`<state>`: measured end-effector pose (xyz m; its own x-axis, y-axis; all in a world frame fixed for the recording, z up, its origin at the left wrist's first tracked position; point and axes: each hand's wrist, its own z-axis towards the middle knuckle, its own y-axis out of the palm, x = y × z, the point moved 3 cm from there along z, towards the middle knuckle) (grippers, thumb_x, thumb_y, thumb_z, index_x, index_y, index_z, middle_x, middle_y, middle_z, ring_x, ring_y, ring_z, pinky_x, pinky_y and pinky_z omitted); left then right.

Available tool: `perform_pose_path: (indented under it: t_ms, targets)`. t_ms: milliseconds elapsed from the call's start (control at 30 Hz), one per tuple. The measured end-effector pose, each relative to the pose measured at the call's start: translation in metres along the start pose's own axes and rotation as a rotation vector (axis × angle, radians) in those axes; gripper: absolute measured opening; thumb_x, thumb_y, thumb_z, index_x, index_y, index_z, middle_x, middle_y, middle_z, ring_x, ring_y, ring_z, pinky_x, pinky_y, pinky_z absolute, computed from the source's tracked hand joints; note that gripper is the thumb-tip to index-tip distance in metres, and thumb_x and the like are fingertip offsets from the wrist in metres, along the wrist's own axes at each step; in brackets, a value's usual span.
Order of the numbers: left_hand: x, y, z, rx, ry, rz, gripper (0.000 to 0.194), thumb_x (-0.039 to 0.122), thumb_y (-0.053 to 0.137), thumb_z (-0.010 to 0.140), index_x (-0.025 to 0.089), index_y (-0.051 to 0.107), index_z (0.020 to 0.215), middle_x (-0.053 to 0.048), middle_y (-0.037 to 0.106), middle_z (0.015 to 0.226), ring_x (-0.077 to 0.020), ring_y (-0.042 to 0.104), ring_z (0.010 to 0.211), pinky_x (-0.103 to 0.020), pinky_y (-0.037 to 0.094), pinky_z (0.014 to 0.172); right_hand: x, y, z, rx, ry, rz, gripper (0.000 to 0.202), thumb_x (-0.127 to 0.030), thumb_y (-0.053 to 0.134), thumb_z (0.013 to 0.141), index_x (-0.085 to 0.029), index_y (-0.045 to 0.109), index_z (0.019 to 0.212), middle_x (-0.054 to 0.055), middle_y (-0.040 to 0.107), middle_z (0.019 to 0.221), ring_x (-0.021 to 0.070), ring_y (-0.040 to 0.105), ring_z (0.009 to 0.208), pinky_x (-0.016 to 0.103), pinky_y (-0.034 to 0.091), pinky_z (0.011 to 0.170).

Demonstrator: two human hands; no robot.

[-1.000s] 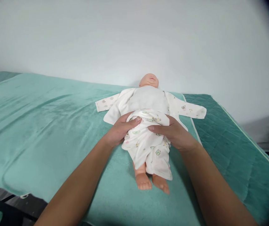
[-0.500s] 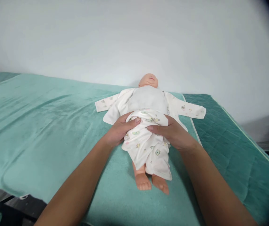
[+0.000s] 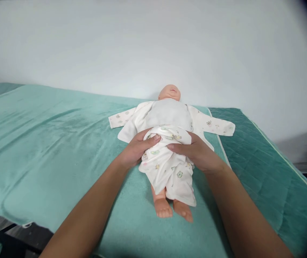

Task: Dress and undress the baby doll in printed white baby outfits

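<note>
A baby doll [image 3: 169,94] lies on its back, head toward the wall and bare feet toward me. Its white printed jacket [image 3: 215,125] is spread open, sleeves out to both sides, over a plain white layer on the chest. White printed pants [image 3: 166,161] cover the legs down to the ankles, with the fabric bunched at the waist. My left hand [image 3: 140,148] grips the left side of the waist, thumb on top and fingers hidden behind the cloth. On the other side my right hand [image 3: 196,150] grips it likewise, thumb pressed on the front.
A light green sheet [image 3: 48,143] with wrinkles covers the bed. At the right, a darker green quilted mattress cover [image 3: 261,161] shows. The white wall [image 3: 142,43] stands right behind the doll's head. Dark floor [image 3: 32,236] is visible at lower left.
</note>
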<state>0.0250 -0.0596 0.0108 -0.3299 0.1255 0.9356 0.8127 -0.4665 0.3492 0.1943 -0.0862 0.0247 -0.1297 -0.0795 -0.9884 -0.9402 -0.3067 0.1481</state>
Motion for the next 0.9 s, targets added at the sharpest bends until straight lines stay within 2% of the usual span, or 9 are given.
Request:
perform_pose_path:
  t_ms: [133,267,433,667,767,900]
  targets:
    - [0.003,0.004,-0.004,0.027,0.014,0.017,0.043,0.039,0.076,0.078,0.015,0.072,0.114,-0.008,0.075,0.092,-0.0204,0.069,0.078,-0.028,0.05,0.069,0.0,0.001,0.0,-0.007,-0.003,-0.013,0.052,-0.036,0.082,0.072,-0.021,0.069,0.12,0.006,0.075,0.105,0.0277,0.068,0.102,0.04,0.053,0.086]
    - [0.008,0.016,-0.021,0.132,0.067,0.051,0.039,0.038,0.075,0.08,0.017,0.072,0.113,-0.006,0.074,0.09,-0.0186,0.066,0.078,-0.027,0.049,0.07,-0.002,-0.003,0.001,-0.057,-0.029,-0.071,0.047,-0.036,0.078,0.074,-0.021,0.069,0.118,0.005,0.075,0.104,0.0257,0.068,0.097,0.037,0.053,0.082]
    - [0.009,0.041,-0.064,0.236,0.073,0.041,0.035,0.034,0.074,0.08,0.018,0.072,0.112,-0.006,0.074,0.099,-0.021,0.065,0.088,-0.027,0.047,0.075,-0.011,-0.01,0.001,-0.09,-0.109,-0.409,0.028,-0.033,0.076,0.072,-0.019,0.072,0.096,0.002,0.073,0.094,0.0224,0.065,0.09,0.031,0.049,0.076]
    - [0.002,0.075,-0.126,0.467,-0.116,-0.013,0.03,0.036,0.069,0.083,0.016,0.074,0.106,-0.006,0.073,0.088,-0.0187,0.061,0.076,-0.026,0.042,0.066,-0.013,0.003,-0.008,-0.23,-0.189,-0.666,0.018,-0.035,0.07,0.073,-0.02,0.065,0.081,0.0,0.069,0.085,0.0188,0.061,0.081,0.027,0.044,0.068]
    - [0.002,0.095,-0.145,0.551,-0.167,0.001,0.031,0.036,0.07,0.083,0.017,0.074,0.108,-0.006,0.074,0.095,-0.0221,0.063,0.088,-0.029,0.044,0.072,-0.011,0.006,-0.009,-0.256,-0.202,-0.807,0.013,-0.027,0.067,0.071,-0.021,0.065,0.083,-0.001,0.07,0.086,0.018,0.061,0.08,0.026,0.041,0.066]
    - [0.002,0.126,-0.161,0.648,-0.169,-0.092,0.036,0.034,0.071,0.083,0.021,0.072,0.116,-0.006,0.073,0.113,-0.0263,0.061,0.111,-0.033,0.046,0.09,-0.008,0.008,-0.008,-0.284,-0.217,-0.993,0.017,-0.025,0.068,0.068,-0.024,0.065,0.084,-0.002,0.071,0.086,0.0172,0.06,0.077,0.025,0.036,0.063]
